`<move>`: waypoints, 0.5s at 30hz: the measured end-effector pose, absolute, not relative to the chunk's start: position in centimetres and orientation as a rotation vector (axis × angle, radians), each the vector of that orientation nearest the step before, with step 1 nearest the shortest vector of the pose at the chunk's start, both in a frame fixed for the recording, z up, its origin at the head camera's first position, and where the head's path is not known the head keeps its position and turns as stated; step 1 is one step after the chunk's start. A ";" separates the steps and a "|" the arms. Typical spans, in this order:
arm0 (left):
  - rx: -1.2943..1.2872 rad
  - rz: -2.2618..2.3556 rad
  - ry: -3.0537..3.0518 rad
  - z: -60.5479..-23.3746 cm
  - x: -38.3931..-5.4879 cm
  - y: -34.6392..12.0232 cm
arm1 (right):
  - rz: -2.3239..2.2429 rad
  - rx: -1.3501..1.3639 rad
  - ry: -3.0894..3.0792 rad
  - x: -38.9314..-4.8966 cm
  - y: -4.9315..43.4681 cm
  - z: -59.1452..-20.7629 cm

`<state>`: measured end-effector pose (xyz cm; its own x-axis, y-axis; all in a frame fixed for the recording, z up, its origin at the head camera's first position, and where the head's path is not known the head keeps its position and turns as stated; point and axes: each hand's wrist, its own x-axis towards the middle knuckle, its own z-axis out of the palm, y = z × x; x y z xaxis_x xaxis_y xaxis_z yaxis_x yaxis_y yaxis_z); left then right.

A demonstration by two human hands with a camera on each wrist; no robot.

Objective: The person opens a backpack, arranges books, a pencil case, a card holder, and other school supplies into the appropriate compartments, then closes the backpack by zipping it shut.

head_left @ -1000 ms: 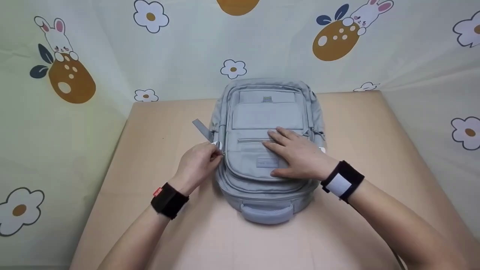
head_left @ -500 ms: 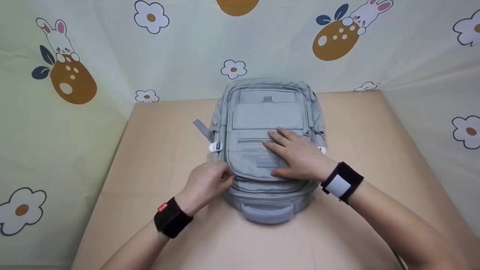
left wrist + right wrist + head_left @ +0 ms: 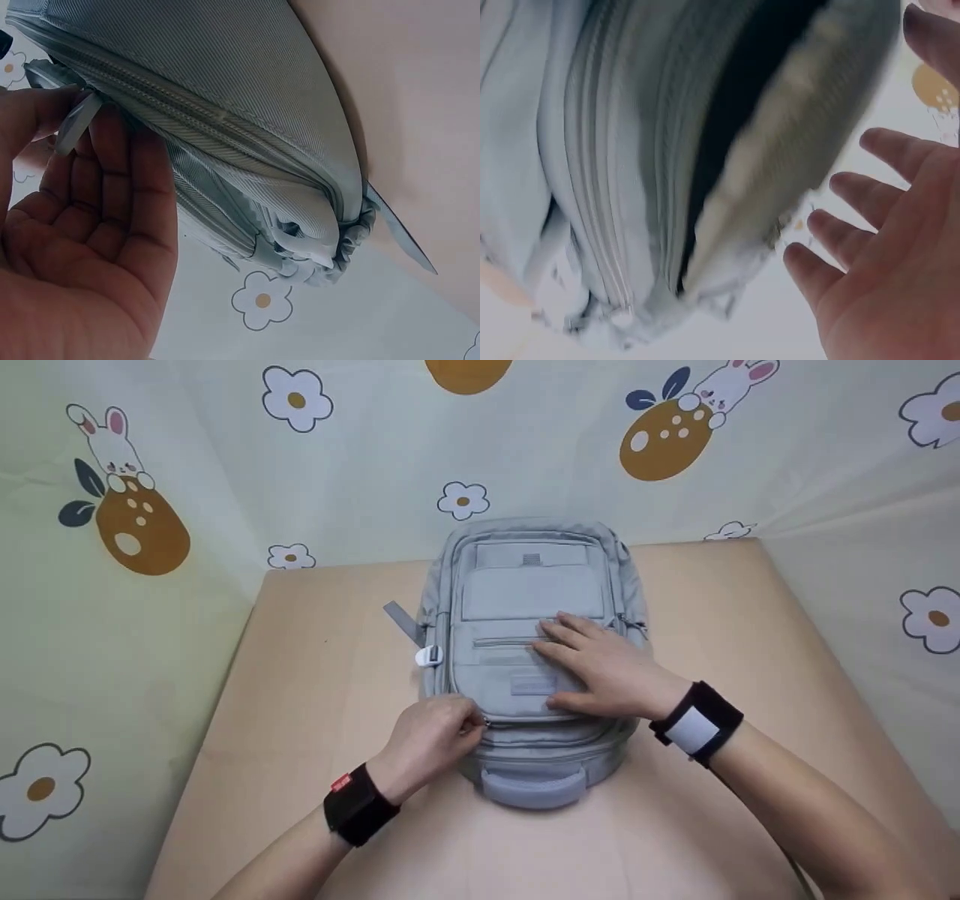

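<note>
A grey backpack [image 3: 532, 594] lies on its back, its padded carry handle [image 3: 532, 787] toward me. At its lower left corner my left hand [image 3: 436, 742] pinches a zipper pull [image 3: 79, 124] between thumb and curled fingers; in the left wrist view a zipper track [image 3: 172, 97] runs off to the right of it. My right hand [image 3: 616, 671] rests on the front panel with fingers spread, just right of a label patch [image 3: 533, 685]. In the right wrist view a dark gap [image 3: 735, 112] shows along the bag's side, near the outstretched fingers.
The bag sits on a tan tabletop [image 3: 322, 675]. Behind and at both sides hangs a pale curtain [image 3: 367, 457] printed with rabbits and flowers. A grey strap end [image 3: 402, 621] and a white buckle [image 3: 429, 656] stick out on the bag's left side.
My left hand has slid along the bag's left edge toward me, then right around the lower corner, with the zipper pull. My right hand has stayed nearly in place on the front panel.
</note>
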<state>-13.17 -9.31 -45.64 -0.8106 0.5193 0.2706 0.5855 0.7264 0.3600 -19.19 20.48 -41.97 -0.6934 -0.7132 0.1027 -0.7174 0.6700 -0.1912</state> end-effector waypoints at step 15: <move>-0.826 -0.723 -2.807 -45.6 -12.9 -9.7 | 0.434 1.177 -2.937 -19.0 26.1 -43.1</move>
<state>-12.92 -9.68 -45.64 -0.8424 0.4778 0.2493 0.5388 0.7359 0.4101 -19.03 26.07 -43.07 -0.7272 -0.6844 0.0523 -0.6703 0.6917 -0.2687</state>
